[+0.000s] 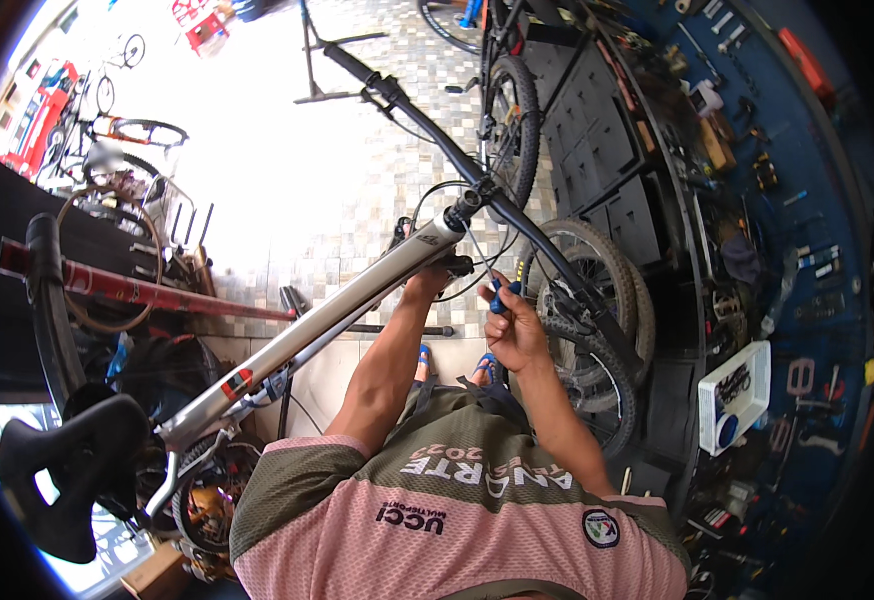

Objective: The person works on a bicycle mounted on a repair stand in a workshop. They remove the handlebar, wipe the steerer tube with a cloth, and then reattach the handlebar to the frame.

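A silver bicycle frame (pixel 322 320) slants across in front of me, with a black handlebar (pixel 437 135) at its front end and a black saddle (pixel 62 470) at the lower left. My left hand (pixel 427 283) reaches under the frame close to the head tube, and its fingers are mostly hidden there. My right hand (pixel 517 335) is closed around a small blue-handled tool (pixel 504 298) just below the handlebar; the tool's tip is too small to make out. Black cables (pixel 472 240) loop between the handlebar and the frame, near both hands.
At the right, black drawers (pixel 597 140) stand beside a blue tool wall (pixel 807 200). A white tray (pixel 734 397) with small dark parts sits there. Loose bicycle wheels (pixel 582 270) lean beside my right arm. A red frame tube (pixel 157 295) lies at the left.
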